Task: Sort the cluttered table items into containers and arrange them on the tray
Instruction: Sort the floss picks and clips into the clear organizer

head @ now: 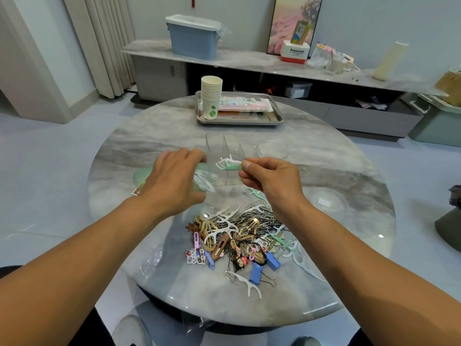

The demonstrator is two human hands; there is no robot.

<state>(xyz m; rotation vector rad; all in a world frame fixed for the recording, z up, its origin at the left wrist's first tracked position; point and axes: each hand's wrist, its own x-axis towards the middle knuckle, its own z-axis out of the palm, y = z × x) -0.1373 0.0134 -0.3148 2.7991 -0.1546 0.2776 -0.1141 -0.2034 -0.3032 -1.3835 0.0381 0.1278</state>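
Note:
A pile of hair clips, paper clips, binder clips and floss picks (239, 236) lies on the round marble table (324, 156). My right hand (272, 182) pinches a few white and green floss picks (228, 164) over a clear plastic container (224, 156). My left hand (174, 181) grips that tilted container from the left; some white picks show inside it. A steel tray (274, 118) at the table's far side holds a stack of paper cups (211, 97) and a flat pink packet (243, 104).
A round clear cup (272, 149) stands behind my right hand and a clear lid (328, 203) lies to the right. A green item (141, 174) lies left of my left hand. Crumpled clear plastic (152, 258) sits near the pile. A low cabinet stands beyond the table.

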